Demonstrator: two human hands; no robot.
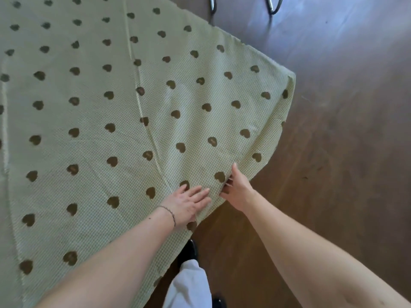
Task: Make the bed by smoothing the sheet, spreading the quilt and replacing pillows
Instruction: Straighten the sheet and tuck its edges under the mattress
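The left hand [189, 203] lay flat, fingers straight, on the sheet [124, 121] while the right hand [236, 188] pinched its edge.

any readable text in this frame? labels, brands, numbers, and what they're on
None can be read.
Sheet: printed with dark hearts; a few carry small lighter marks that could be lettering, too blurred to read.
Bracelet on the left wrist: no lettering visible.
Floor and the metal legs at the top edge: no text.
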